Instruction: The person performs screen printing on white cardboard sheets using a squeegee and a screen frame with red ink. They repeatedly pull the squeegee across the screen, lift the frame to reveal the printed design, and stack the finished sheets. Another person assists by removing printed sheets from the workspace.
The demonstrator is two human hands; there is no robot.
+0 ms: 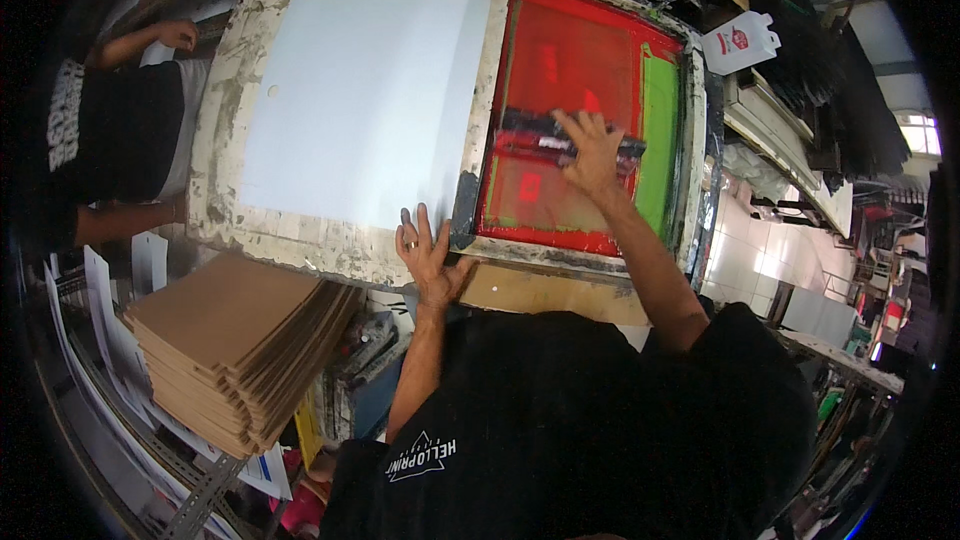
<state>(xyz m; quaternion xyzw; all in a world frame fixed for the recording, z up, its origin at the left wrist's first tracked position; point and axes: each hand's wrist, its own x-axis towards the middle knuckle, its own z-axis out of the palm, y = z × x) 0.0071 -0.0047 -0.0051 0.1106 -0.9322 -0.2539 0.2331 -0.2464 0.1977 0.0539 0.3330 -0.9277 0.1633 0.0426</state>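
My right hand (594, 150) grips a dark squeegee (524, 126) that lies across a screen printing frame (690, 150). Red ink covers most of the screen mesh (570, 40), and a bright green strip (657, 125) runs along its right side. Left of the frame, a large white sheet (365, 110) lies flat on the stained printing table (225, 155). My left hand (432, 262), fingers spread, rests at the table's near edge, its fingertips by the sheet's lower right corner. The squeegee's blade edge is hard to make out.
A tall stack of brown cardboard sheets (225, 315) stands at the near left, beside white panels in a rack (110, 310). Another person (120, 135) is at the table's left end. A white die-cut piece with a red print (740, 43) sits past the frame's far right corner.
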